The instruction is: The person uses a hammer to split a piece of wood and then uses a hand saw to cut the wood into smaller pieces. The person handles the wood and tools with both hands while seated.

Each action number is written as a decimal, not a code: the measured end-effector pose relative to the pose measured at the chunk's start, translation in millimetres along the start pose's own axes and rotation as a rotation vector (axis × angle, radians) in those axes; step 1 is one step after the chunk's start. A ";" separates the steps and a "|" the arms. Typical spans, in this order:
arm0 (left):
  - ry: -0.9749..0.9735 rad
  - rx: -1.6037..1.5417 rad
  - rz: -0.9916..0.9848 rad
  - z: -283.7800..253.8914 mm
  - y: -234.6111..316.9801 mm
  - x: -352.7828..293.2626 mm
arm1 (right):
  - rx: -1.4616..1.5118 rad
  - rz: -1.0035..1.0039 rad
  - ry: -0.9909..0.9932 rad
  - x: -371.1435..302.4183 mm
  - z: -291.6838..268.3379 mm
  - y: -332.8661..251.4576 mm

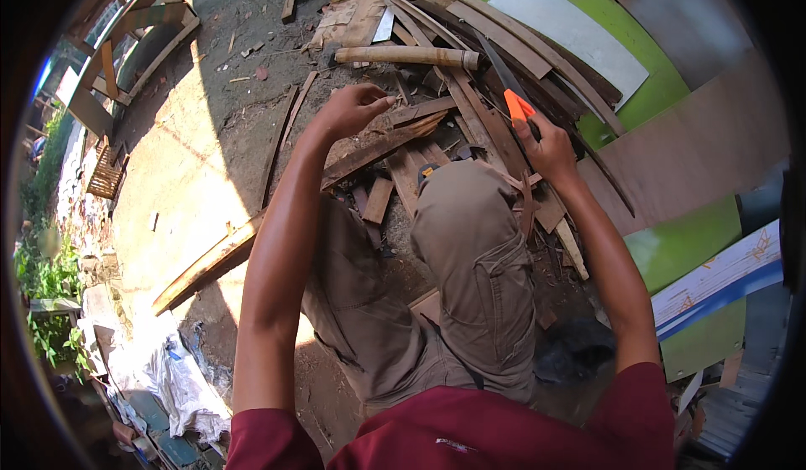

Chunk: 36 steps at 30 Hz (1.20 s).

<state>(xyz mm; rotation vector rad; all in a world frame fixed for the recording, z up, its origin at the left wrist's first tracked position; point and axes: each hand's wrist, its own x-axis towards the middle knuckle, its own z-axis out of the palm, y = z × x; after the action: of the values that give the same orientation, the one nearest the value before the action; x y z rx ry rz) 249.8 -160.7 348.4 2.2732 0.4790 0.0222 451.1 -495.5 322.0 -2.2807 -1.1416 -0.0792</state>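
My right hand [549, 148] is closed on the orange handle of a handsaw [518, 106], whose long dark blade points away from me over the scrap wood. Loosely bent, with the thumb apart from the fingers, my left hand [354, 111] is open with nothing visible in it. It hangs above the pile, close to a bamboo pole [406, 55] and a rough split plank [388, 148]. That plank lies at a slant just in front of my knees. Several loose boards and offcuts [379, 201] surround my feet.
Long wooden strips [512, 44] are heaped at the far right beside green sheets [672, 92] and a pale panel [579, 25]. A wooden frame [126, 42] stands far left, near a small slatted basket [106, 170]. White plastic sheeting [180, 378] lies at the near left.
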 end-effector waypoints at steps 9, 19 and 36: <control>-0.453 0.281 -0.124 17.0 -28.8 30.6 | -0.462 0.087 -0.146 -111.8 151.2 115.3; -0.472 0.236 -0.115 43.8 -153.8 81.4 | 0.032 0.199 -0.179 -87.3 208.6 69.3; -0.273 0.275 -0.331 164.6 -303.0 79.6 | -0.220 0.510 -0.451 -32.9 318.7 147.3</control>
<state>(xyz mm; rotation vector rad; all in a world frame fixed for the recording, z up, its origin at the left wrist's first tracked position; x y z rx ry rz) 250.2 -64.7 7.7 2.3828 0.7398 -0.5437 477.6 -420.9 -21.7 -2.8076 -0.7369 0.5563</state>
